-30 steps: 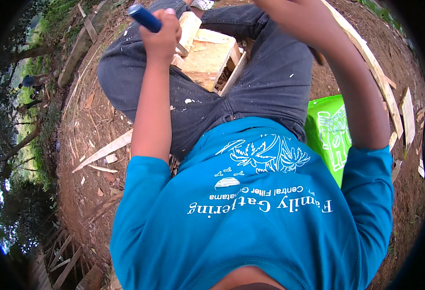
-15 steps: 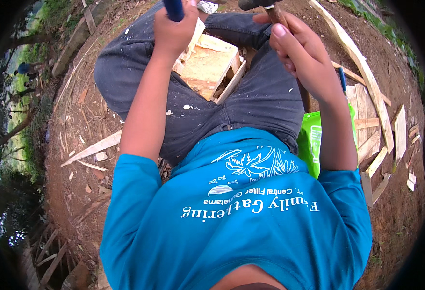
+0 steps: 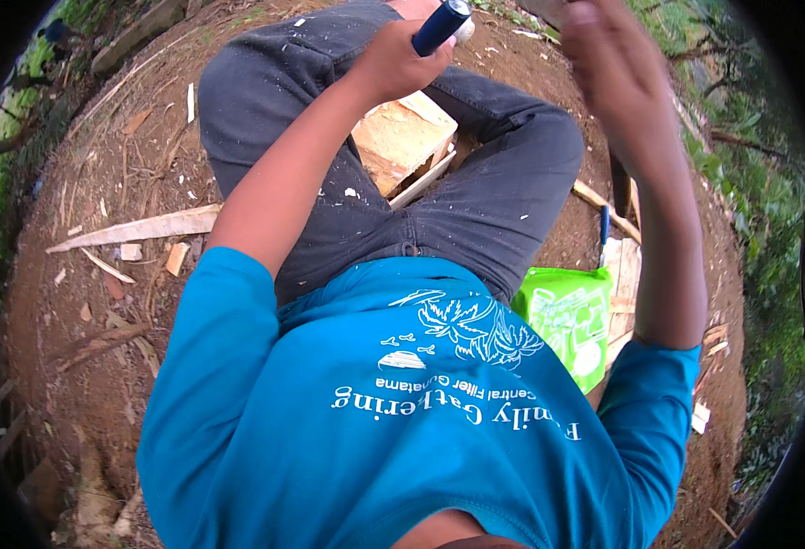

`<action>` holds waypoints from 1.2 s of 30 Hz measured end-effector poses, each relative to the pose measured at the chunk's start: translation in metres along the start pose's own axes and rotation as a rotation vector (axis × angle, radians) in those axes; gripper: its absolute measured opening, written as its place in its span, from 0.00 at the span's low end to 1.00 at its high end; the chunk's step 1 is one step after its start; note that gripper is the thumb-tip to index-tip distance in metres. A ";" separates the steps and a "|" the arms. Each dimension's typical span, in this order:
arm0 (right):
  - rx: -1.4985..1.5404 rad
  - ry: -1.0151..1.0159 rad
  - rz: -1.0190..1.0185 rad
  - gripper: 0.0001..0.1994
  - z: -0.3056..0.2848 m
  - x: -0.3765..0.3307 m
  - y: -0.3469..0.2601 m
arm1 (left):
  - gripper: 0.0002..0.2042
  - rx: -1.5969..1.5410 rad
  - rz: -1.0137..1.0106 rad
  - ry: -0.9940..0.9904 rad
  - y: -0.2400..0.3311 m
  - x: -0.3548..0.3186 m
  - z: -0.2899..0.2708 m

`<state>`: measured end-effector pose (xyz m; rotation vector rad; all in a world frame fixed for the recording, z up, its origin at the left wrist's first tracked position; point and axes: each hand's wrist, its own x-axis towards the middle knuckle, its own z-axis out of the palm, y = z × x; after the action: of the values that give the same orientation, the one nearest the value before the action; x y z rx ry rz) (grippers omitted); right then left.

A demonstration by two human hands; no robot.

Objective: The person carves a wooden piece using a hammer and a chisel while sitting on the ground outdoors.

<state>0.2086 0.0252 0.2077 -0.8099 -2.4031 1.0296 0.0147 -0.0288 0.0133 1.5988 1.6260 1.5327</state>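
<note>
My left hand [image 3: 393, 62] is wrapped round the blue handle of a chisel [image 3: 437, 30], its metal-capped end pointing up to the right; the blade is out of sight. Below that hand, between my crossed legs, lies a pale, roughly hewn wooden block [image 3: 398, 142] with chipped edges. Raised at the upper right, my right hand [image 3: 608, 64] is smeared by motion and cut by the top edge. Its fingers are closed round a hammer, mostly out of view now; the earlier frame shows its wooden handle and dark head.
By my right thigh lies a bright green bag [image 3: 567, 320] beside pale boards [image 3: 624, 274] and a blue-handled tool [image 3: 605, 222]. A long split piece of wood [image 3: 141, 229] and several chips lie on the brown soil to my left. Greenery borders the ground.
My left hand has moved right with the chisel, its handle now tilted. My right hand has gone up and to the right. The whole view has shifted, showing more of the green bag.
</note>
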 end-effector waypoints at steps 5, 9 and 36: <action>-0.139 -0.101 -0.156 0.19 0.006 0.012 0.062 | 0.11 -0.029 0.109 0.071 -0.001 0.006 0.004; 0.262 0.043 0.002 0.17 0.012 0.009 0.013 | 0.13 0.013 -0.047 0.008 -0.015 -0.001 -0.009; -0.105 -0.085 -0.019 0.17 0.019 0.047 0.021 | 0.18 -0.008 -0.201 0.068 -0.034 0.010 -0.006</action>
<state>0.1697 0.0576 0.1858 -0.7914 -2.5500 0.9555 -0.0088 -0.0145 -0.0100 1.3466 1.7547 1.5005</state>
